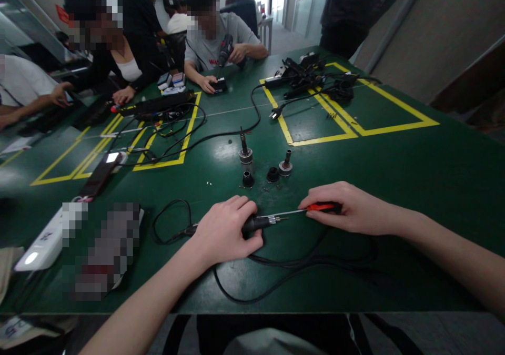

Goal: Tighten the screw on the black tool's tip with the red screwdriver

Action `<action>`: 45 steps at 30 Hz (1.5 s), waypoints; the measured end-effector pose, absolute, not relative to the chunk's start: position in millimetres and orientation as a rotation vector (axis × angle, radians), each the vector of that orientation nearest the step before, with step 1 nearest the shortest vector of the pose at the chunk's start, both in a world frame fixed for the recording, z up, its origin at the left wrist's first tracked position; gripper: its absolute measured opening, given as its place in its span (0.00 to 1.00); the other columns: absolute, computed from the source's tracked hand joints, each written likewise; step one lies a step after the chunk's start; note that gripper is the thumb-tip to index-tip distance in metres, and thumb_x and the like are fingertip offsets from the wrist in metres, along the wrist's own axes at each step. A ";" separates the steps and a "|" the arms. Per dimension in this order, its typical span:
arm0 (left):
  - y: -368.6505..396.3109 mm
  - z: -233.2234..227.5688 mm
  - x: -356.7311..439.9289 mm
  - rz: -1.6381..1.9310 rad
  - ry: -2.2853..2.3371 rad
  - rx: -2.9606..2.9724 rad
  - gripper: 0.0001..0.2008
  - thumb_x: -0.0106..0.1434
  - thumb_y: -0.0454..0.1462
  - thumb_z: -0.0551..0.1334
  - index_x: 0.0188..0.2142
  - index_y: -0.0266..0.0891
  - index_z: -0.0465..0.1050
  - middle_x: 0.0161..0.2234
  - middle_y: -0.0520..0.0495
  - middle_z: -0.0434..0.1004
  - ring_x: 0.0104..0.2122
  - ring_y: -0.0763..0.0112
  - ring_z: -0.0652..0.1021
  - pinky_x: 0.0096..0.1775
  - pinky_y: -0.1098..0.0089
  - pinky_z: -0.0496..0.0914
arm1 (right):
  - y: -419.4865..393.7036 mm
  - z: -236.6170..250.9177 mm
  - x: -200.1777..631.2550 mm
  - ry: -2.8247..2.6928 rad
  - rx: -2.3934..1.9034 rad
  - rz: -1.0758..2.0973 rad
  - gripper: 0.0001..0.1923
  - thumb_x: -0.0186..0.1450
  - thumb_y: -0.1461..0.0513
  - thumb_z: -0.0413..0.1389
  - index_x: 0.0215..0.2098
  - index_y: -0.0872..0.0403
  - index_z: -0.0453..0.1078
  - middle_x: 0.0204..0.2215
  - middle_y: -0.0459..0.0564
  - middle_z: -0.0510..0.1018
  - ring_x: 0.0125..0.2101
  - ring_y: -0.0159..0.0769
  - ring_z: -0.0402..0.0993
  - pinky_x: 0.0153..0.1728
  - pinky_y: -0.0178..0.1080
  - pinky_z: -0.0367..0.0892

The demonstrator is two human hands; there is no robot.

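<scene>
Gripping a black corded tool [258, 223] in our left hand [231, 229], we hold it over the near middle of the bench [402, 171], metal nose [272, 220] facing right. And our right hand [347, 209] pinches a red-and-black screwdriver [321, 207], shaft reaching left to that nose; contact, we can't tell! Just farther off stand two shafted metal parts [245, 156].

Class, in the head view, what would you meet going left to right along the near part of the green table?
Long white object → pixelated greyish item → loop of black cable → left hand → metal tip of the black tool → right hand, holding the red-and-black screwdriver.
</scene>
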State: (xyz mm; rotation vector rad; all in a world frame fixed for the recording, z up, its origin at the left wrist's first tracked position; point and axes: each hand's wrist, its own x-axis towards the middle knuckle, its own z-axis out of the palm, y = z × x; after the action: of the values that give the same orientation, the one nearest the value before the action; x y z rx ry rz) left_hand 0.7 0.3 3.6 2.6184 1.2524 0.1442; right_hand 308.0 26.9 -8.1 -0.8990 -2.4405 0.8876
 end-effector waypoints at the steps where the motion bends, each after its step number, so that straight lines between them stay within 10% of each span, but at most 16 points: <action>1: 0.4 3.5 0.9 0.146 1.253 2.617 0.05 0.63 0.39 0.63 0.38 0.43 0.69 0.36 0.48 0.77 0.38 0.60 0.79 0.39 0.62 0.73 | 27.0 -8.2 308.4 -2.440 -0.891 0.887 0.11 0.74 0.58 0.58 0.44 0.52 0.83 0.35 0.52 0.86 0.32 0.39 0.82 0.33 0.39 0.72; 45: 3.7 3.5 -7.8 0.104 1.157 2.723 0.07 0.71 0.41 0.62 0.43 0.42 0.73 0.37 0.47 0.78 0.38 0.61 0.78 0.41 0.64 0.74 | 29.4 -9.9 309.7 -2.371 -0.904 0.973 0.10 0.74 0.58 0.59 0.45 0.51 0.83 0.37 0.52 0.87 0.36 0.41 0.83 0.38 0.42 0.75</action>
State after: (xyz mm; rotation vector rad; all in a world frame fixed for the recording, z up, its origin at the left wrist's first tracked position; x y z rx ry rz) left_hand -7.8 3.7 3.5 2.7235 1.1572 0.1041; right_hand 309.7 29.4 -9.9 -0.9039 -2.3715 0.9725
